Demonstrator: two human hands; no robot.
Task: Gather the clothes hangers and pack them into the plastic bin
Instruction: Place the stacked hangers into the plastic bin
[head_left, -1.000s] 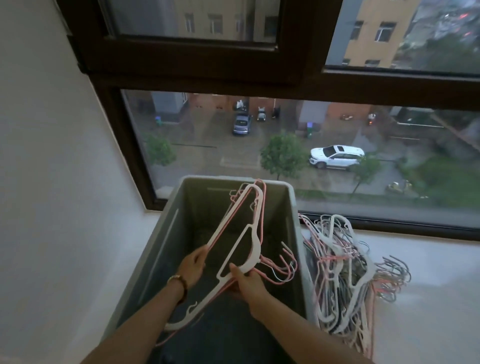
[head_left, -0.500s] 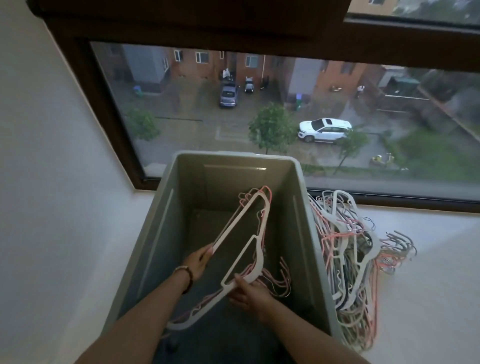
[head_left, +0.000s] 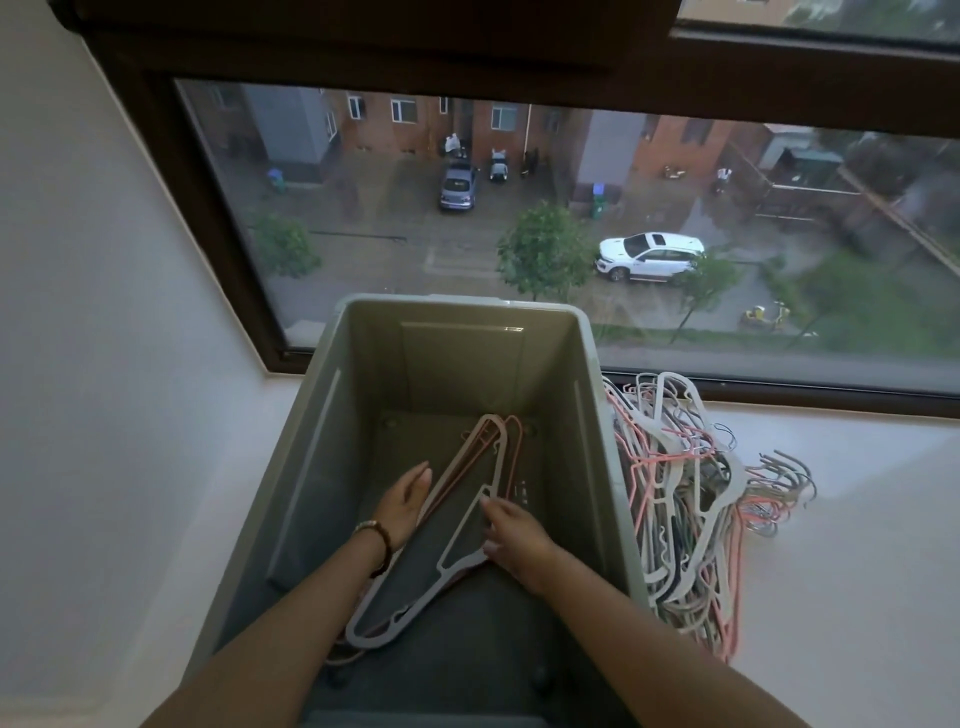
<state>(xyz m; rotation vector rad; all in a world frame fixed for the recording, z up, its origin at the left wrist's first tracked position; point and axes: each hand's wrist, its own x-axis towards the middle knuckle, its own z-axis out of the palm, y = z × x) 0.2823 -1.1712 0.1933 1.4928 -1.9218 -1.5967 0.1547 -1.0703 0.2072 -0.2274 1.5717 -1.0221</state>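
Note:
A grey plastic bin (head_left: 311, 441) stands on the white ledge under the window. Inside it, a small bundle of white and pink clothes hangers (head_left: 387, 626) lies slanted on the bin floor. My left hand (head_left: 405, 501) rests flat against the bundle's left edge with straight fingers. My right hand (head_left: 511, 535) pinches the bundle's lower bar with curled fingertips. A large tangled pile of white, pink and grey hangers (head_left: 680, 493) lies on the ledge, touching the bin's right wall.
The dark window frame (head_left: 208, 218) and its glass stand right behind the bin. A white wall (head_left: 104, 364) rises close on the left. The white ledge (head_left: 857, 571) extends to the right past the hanger pile.
Both hands lowered the hanger bundle from near the bin's rim down onto its floor. My left hand opened flat against it. The view tilted downward.

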